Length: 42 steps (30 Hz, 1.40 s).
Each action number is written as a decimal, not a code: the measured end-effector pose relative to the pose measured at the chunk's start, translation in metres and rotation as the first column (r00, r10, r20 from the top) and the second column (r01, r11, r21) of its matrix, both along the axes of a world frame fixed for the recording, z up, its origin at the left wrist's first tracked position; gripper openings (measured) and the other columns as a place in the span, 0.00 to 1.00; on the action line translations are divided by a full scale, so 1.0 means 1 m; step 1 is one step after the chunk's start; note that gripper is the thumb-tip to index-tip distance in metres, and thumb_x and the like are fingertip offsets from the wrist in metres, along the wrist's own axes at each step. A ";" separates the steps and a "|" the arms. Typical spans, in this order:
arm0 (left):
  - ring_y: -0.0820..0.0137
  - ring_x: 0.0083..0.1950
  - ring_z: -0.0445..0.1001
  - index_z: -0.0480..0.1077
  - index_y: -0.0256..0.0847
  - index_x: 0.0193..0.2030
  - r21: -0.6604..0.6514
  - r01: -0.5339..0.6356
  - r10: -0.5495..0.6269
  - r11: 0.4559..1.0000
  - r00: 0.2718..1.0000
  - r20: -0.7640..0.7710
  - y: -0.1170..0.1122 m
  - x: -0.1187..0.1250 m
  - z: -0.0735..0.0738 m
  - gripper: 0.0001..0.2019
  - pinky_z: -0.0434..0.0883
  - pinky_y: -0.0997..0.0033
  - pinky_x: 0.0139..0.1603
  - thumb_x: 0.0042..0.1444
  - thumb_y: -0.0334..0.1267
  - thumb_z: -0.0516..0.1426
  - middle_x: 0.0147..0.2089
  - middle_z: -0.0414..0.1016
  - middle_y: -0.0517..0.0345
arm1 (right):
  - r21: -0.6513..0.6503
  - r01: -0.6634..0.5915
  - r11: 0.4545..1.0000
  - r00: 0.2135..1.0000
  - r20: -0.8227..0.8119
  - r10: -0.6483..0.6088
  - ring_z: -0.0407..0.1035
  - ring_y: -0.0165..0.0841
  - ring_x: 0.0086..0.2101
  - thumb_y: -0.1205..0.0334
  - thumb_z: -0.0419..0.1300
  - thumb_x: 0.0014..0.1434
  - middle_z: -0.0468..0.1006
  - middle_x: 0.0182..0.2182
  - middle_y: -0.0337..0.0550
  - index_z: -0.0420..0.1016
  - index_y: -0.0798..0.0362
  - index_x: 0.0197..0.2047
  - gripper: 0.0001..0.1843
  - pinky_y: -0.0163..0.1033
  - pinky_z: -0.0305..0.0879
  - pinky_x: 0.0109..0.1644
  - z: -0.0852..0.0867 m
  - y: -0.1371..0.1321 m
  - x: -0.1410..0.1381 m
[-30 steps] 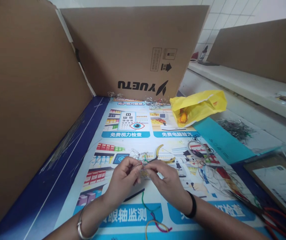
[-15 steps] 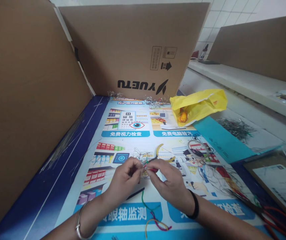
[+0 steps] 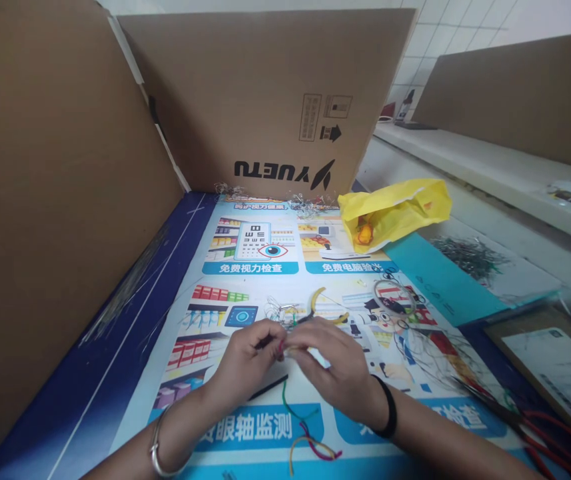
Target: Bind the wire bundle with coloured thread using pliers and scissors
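My left hand (image 3: 245, 363) and my right hand (image 3: 332, 370) meet over a printed poster mat (image 3: 245, 267), both pinched on a small bundle of coloured wires (image 3: 284, 348) held between the fingertips. Green, red and yellow wire ends (image 3: 310, 443) trail down from the bundle onto the mat toward me. A thin black stick (image 3: 268, 389) lies under my left hand. Yellow-handled pliers (image 3: 322, 308) rest on the mat just beyond my fingers, beside a small tangle of thin wire (image 3: 278, 309).
Cardboard panels (image 3: 265, 93) wall the left and back. A yellow plastic bag (image 3: 395, 210) lies at the back right, a wire ring (image 3: 394, 297) and loose wires to the right, red-handled pliers (image 3: 540, 427) at the near right, and a pile of metal bits (image 3: 470, 257) beyond.
My fingers have closed in tighter over the wire bundle, the right hand shifting slightly left across it. Nothing else on the mat has moved.
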<state>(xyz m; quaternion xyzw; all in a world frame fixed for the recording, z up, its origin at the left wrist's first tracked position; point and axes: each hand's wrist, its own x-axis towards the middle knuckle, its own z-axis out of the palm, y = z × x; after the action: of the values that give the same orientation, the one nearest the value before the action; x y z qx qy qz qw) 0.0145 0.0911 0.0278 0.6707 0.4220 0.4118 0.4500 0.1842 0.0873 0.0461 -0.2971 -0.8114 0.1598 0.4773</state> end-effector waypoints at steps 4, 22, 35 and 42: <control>0.74 0.28 0.66 0.68 0.38 0.30 -0.061 -0.010 0.014 0.998 0.997 0.069 0.001 -0.001 -0.001 0.04 0.65 0.75 0.30 0.55 0.31 0.54 0.26 0.68 0.61 | 0.001 0.118 0.993 0.989 0.090 -0.118 0.68 0.35 0.39 0.70 0.56 0.59 0.75 0.36 0.46 0.71 0.52 0.43 0.09 0.41 0.68 0.43 0.000 0.009 0.010; 0.76 0.25 0.65 0.68 0.36 0.28 -0.257 -0.028 0.075 0.966 0.982 0.174 0.000 0.002 0.000 0.04 0.64 0.76 0.27 0.50 0.33 0.58 0.24 0.68 0.61 | 0.205 0.114 0.972 0.915 0.359 -0.183 0.62 0.35 0.32 0.71 0.54 0.57 0.72 0.29 0.45 0.70 0.56 0.32 0.05 0.43 0.60 0.37 -0.013 0.003 0.009; 0.70 0.35 0.73 0.68 0.39 0.27 0.190 -0.024 0.040 0.981 0.996 -0.079 0.001 -0.001 0.003 0.06 0.69 0.69 0.39 0.50 0.24 0.54 0.31 0.74 0.57 | 0.213 0.028 0.977 0.887 0.446 -0.123 0.65 0.35 0.32 0.70 0.53 0.59 0.73 0.28 0.45 0.69 0.56 0.31 0.06 0.43 0.61 0.38 -0.015 0.007 0.012; 0.70 0.37 0.74 0.67 0.39 0.32 0.413 0.009 0.054 0.911 0.989 -0.141 0.001 -0.004 0.000 0.09 0.70 0.71 0.38 0.53 0.22 0.51 0.33 0.75 0.56 | -0.236 0.104 0.966 0.922 0.386 -0.005 0.69 0.29 0.29 0.69 0.51 0.61 0.75 0.28 0.38 0.68 0.52 0.32 0.08 0.32 0.62 0.32 0.011 0.019 0.030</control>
<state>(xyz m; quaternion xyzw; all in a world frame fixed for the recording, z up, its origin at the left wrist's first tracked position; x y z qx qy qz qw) 0.0109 0.0924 0.0280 0.7745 0.3659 0.4452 0.2609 0.2140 0.1067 0.0570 -0.4032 -0.8533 0.1872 0.2726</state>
